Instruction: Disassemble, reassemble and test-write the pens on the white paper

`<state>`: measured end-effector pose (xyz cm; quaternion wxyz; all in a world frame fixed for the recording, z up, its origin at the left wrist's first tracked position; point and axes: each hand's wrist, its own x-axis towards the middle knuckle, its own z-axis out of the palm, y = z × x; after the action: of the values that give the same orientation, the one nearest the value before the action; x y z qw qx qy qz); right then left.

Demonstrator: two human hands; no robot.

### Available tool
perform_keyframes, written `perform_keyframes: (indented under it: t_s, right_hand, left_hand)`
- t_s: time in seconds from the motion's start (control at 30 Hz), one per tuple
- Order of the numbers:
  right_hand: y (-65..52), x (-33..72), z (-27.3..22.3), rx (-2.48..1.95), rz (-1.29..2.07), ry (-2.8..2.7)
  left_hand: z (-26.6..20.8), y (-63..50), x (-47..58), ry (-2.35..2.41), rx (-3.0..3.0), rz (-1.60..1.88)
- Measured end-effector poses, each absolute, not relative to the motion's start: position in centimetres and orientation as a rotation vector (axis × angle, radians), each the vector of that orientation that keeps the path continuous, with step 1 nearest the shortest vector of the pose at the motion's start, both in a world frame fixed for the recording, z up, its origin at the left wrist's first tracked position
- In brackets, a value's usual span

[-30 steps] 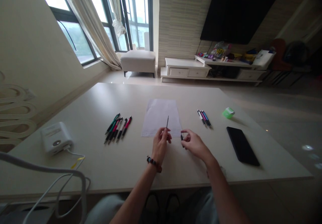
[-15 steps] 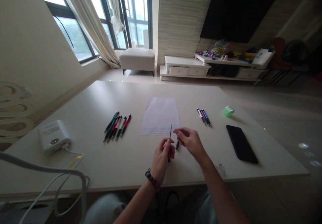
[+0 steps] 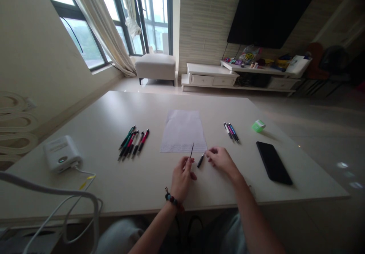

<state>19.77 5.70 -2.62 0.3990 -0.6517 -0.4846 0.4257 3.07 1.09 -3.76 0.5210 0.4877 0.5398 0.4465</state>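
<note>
My left hand (image 3: 182, 176) is closed around a pen, whose thin dark refill (image 3: 192, 150) sticks up bare between thumb and finger. The pen's barrel is hidden in the palm. To the right, on the table, lies a short black pen grip section (image 3: 200, 160) with a pale tip. My right hand (image 3: 221, 159) is beside its upper end, thumb and forefinger pinched together. Whatever they hold, if anything, is too small to make out. Just beyond both hands lies a sheet of white paper (image 3: 184, 130) with lines of writing along its near edge.
Several pens (image 3: 133, 143) lie grouped on the left, and more pens (image 3: 231, 132) on the right. A black phone (image 3: 273, 162) and a small green-and-white box (image 3: 258, 126) are farther right. A white power bank (image 3: 61, 154) with a cable (image 3: 85, 195) occupies the left side of the table (image 3: 137, 189).
My right hand has moved right and slightly down, away from the refill, to the end of the black grip section. My left hand has shifted slightly left, and the red barrel below it no longer shows.
</note>
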Motion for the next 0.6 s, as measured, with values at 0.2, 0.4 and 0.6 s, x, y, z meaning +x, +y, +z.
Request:
perform_keyframes:
  t_s: [0.2,0.4,0.6]
  right_hand:
    - [5.3,18.6,-3.5,-1.730,1.027,-1.340]
    - [5.1,18.1,-2.8,-1.790,0.956,-1.452]
    - [4.5,16.5,-2.0,-1.899,0.566,-1.616]
  left_hand:
    - [-3.8,1.5,3.2,1.246,1.201,0.975]
    - [-3.5,1.7,3.4,1.213,1.175,0.947]
    - [-3.1,2.3,2.0,1.242,1.055,1.067]
